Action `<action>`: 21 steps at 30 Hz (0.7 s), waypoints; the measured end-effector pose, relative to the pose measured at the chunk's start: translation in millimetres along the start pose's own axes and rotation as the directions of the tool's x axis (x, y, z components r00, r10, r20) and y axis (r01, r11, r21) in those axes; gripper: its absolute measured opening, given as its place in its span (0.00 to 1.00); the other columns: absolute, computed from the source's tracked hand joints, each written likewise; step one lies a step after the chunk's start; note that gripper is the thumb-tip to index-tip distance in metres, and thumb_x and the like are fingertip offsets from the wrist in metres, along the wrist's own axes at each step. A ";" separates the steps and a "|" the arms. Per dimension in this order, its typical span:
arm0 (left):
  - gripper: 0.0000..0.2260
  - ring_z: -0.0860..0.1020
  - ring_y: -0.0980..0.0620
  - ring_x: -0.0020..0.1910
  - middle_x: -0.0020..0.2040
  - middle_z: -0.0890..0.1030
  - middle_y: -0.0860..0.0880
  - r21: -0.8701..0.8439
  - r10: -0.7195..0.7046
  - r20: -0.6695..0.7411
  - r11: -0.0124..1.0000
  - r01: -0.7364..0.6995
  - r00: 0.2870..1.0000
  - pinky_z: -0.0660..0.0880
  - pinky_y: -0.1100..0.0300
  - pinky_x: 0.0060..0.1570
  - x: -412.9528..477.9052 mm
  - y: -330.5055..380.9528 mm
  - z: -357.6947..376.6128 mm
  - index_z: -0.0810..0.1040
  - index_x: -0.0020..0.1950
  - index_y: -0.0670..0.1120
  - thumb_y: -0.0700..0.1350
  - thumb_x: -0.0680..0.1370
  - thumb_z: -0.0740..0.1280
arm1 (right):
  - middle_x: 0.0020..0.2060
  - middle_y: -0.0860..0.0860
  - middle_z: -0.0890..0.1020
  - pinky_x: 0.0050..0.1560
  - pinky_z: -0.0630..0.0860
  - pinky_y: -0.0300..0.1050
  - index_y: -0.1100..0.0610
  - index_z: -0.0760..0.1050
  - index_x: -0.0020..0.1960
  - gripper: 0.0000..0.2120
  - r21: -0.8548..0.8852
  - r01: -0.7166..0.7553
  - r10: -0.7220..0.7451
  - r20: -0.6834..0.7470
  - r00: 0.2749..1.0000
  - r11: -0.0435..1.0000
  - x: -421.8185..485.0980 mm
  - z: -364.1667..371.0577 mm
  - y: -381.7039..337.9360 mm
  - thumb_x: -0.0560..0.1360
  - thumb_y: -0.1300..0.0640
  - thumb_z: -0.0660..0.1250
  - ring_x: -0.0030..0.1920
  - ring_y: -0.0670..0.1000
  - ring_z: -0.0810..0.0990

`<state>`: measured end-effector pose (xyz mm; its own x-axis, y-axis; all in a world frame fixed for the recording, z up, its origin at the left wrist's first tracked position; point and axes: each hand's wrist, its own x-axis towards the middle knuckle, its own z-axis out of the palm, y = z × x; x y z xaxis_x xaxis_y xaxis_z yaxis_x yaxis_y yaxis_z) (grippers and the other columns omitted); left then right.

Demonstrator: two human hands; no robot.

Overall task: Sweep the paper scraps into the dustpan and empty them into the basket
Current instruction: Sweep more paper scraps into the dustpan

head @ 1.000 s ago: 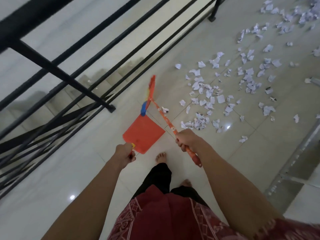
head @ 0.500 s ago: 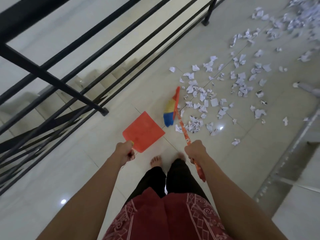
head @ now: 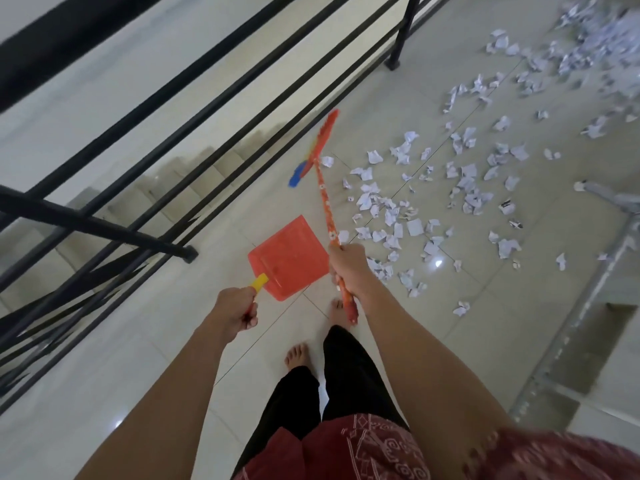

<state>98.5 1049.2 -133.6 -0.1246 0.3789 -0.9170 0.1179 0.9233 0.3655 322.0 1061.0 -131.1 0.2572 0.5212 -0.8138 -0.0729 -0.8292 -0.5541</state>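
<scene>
My left hand (head: 234,313) grips the yellow handle of a flat red dustpan (head: 289,257), held above the floor in front of my feet. My right hand (head: 347,265) grips the orange patterned stick of a broom (head: 325,199). Its red, yellow and blue bristle head (head: 313,150) points away from me, close to the railing and left of the scraps. White paper scraps (head: 391,216) lie scattered over the tiled floor to the right, with a denser heap (head: 595,39) at the far top right. No basket is in view.
A black metal railing (head: 194,109) runs diagonally on the left, with a stairwell and steps (head: 194,174) below it. A grey metal frame (head: 588,306) stands along the right. My bare feet (head: 298,355) are on the glossy tiles.
The broom head has swung from the near edge of the scraps up and away toward the railing. My right hand has risen beside the dustpan, and one foot has stepped forward.
</scene>
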 end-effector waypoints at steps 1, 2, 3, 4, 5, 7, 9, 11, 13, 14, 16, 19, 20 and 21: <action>0.09 0.64 0.51 0.27 0.31 0.68 0.45 -0.001 -0.006 -0.006 1.000 0.006 1.000 0.67 0.62 0.24 2.4 6.7 3.5 0.73 0.56 0.38 0.41 0.78 0.65 | 0.24 0.51 0.68 0.20 0.61 0.37 0.58 0.68 0.36 0.11 0.004 -0.005 0.005 0.000 1.000 1.000 15.3 1.1 -20.0 0.77 0.62 0.57 0.18 0.46 0.64; 0.10 0.64 0.52 0.27 0.31 0.68 0.45 -0.001 -0.011 -0.013 1.000 0.011 1.000 0.67 0.62 0.24 3.5 12.1 6.2 0.73 0.57 0.38 0.41 0.78 0.66 | 0.24 0.52 0.70 0.20 0.62 0.37 0.59 0.70 0.38 0.09 -0.002 -0.011 0.011 0.000 1.000 1.000 30.4 2.8 -37.5 0.77 0.62 0.57 0.17 0.46 0.65; 0.11 0.65 0.51 0.27 0.31 0.68 0.45 0.000 -0.015 -0.021 1.000 0.015 1.000 0.67 0.62 0.24 5.2 17.2 8.9 0.74 0.58 0.37 0.41 0.79 0.65 | 0.25 0.52 0.71 0.20 0.63 0.37 0.60 0.71 0.41 0.07 0.000 -0.019 0.019 0.000 1.000 1.000 43.7 4.6 -54.1 0.76 0.63 0.56 0.17 0.46 0.65; 0.11 0.65 0.51 0.28 0.31 0.68 0.45 -0.003 -0.019 -0.027 1.000 0.019 0.999 0.67 0.62 0.24 6.9 21.7 12.0 0.74 0.58 0.36 0.41 0.79 0.65 | 0.26 0.53 0.72 0.20 0.64 0.37 0.61 0.71 0.43 0.06 0.005 -0.022 0.022 -0.001 1.000 1.000 56.2 5.1 -67.9 0.75 0.64 0.56 0.18 0.47 0.66; 0.12 0.65 0.51 0.28 0.31 0.68 0.45 -0.005 -0.022 -0.036 1.000 0.022 0.999 0.67 0.62 0.24 9.3 25.9 15.9 0.74 0.59 0.36 0.41 0.79 0.65 | 0.27 0.54 0.72 0.21 0.64 0.38 0.62 0.71 0.44 0.06 0.010 -0.027 0.027 0.001 1.000 1.000 67.8 4.5 -79.4 0.74 0.65 0.55 0.19 0.48 0.66; 0.13 0.66 0.51 0.28 0.32 0.69 0.44 -0.025 -0.021 -0.048 1.000 0.020 0.999 0.67 0.61 0.24 9.7 30.1 21.7 0.74 0.60 0.35 0.40 0.79 0.65 | 0.28 0.55 0.71 0.23 0.64 0.40 0.62 0.70 0.42 0.08 0.063 -0.043 0.040 0.042 0.998 0.997 81.9 0.4 -93.4 0.74 0.68 0.54 0.21 0.48 0.67; 0.14 0.66 0.51 0.28 0.32 0.69 0.44 -0.039 -0.022 -0.046 0.999 0.020 0.999 0.67 0.61 0.24 17.4 40.7 29.1 0.73 0.62 0.34 0.39 0.79 0.64 | 0.29 0.56 0.71 0.25 0.64 0.42 0.61 0.68 0.37 0.11 0.143 -0.050 0.039 0.078 0.996 0.989 96.4 -8.9 -105.3 0.75 0.70 0.52 0.23 0.48 0.67; 0.14 0.66 0.51 0.28 0.32 0.69 0.44 -0.043 -0.029 -0.050 0.999 0.027 0.998 0.67 0.61 0.24 21.9 46.3 33.5 0.73 0.62 0.33 0.39 0.79 0.64 | 0.30 0.55 0.71 0.25 0.64 0.41 0.61 0.68 0.37 0.12 0.183 -0.062 0.052 0.060 0.997 0.981 101.7 -20.3 -109.0 0.76 0.69 0.51 0.23 0.48 0.67; 0.14 0.66 0.50 0.28 0.32 0.69 0.44 -0.038 -0.037 -0.056 0.999 0.035 0.998 0.68 0.61 0.24 24.6 48.2 36.1 0.73 0.62 0.33 0.39 0.79 0.64 | 0.29 0.53 0.69 0.22 0.60 0.38 0.59 0.66 0.39 0.11 0.213 -0.115 0.109 0.037 0.993 0.970 99.6 -30.2 -105.1 0.75 0.68 0.49 0.21 0.46 0.64; 0.14 0.66 0.50 0.27 0.32 0.69 0.44 -0.036 -0.039 -0.054 0.999 0.038 0.998 0.68 0.61 0.23 25.1 49.4 37.3 0.73 0.62 0.33 0.39 0.79 0.64 | 0.28 0.52 0.68 0.22 0.58 0.38 0.58 0.65 0.40 0.11 0.229 -0.144 0.139 0.036 0.990 0.963 97.7 -34.0 -101.5 0.75 0.68 0.49 0.21 0.45 0.63; 0.14 0.66 0.50 0.27 0.32 0.69 0.44 -0.035 -0.042 -0.037 0.999 0.041 0.998 0.68 0.61 0.22 25.7 53.5 39.7 0.73 0.62 0.33 0.38 0.79 0.63 | 0.27 0.51 0.67 0.25 0.56 0.40 0.57 0.65 0.41 0.11 0.264 -0.175 0.173 0.029 0.984 0.949 91.9 -38.2 -93.0 0.75 0.68 0.48 0.21 0.45 0.62; 0.13 0.65 0.51 0.27 0.31 0.68 0.45 -0.021 -0.032 -0.002 0.999 0.032 0.999 0.67 0.62 0.23 26.9 58.0 43.9 0.74 0.61 0.35 0.40 0.79 0.65 | 0.25 0.52 0.66 0.21 0.57 0.37 0.57 0.65 0.42 0.10 0.298 -0.209 0.224 -0.018 0.974 0.932 73.8 -37.9 -70.4 0.74 0.69 0.49 0.19 0.46 0.62; 0.12 0.64 0.51 0.27 0.31 0.67 0.45 -0.010 -0.030 0.013 0.999 0.030 0.999 0.67 0.62 0.23 27.4 59.4 45.1 0.74 0.60 0.36 0.40 0.79 0.65 | 0.25 0.52 0.66 0.19 0.58 0.36 0.58 0.65 0.44 0.10 0.312 -0.217 0.240 -0.036 0.970 0.925 65.5 -37.3 -60.1 0.74 0.69 0.49 0.17 0.46 0.62; 0.11 0.64 0.51 0.27 0.31 0.67 0.45 -0.002 -0.027 0.024 1.000 0.027 0.999 0.67 0.62 0.23 28.7 60.4 45.7 0.73 0.59 0.37 0.40 0.79 0.65 | 0.25 0.53 0.66 0.18 0.60 0.36 0.59 0.66 0.45 0.10 0.320 -0.220 0.248 -0.050 0.967 0.922 57.8 -36.6 -49.0 0.75 0.69 0.50 0.16 0.47 0.63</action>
<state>147.1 1112.9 -145.2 -0.1037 0.3524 -0.9301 0.1130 0.9333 0.3410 375.7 1124.3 -144.6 0.2785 0.2881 -0.9162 -0.4319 -0.8145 -0.3874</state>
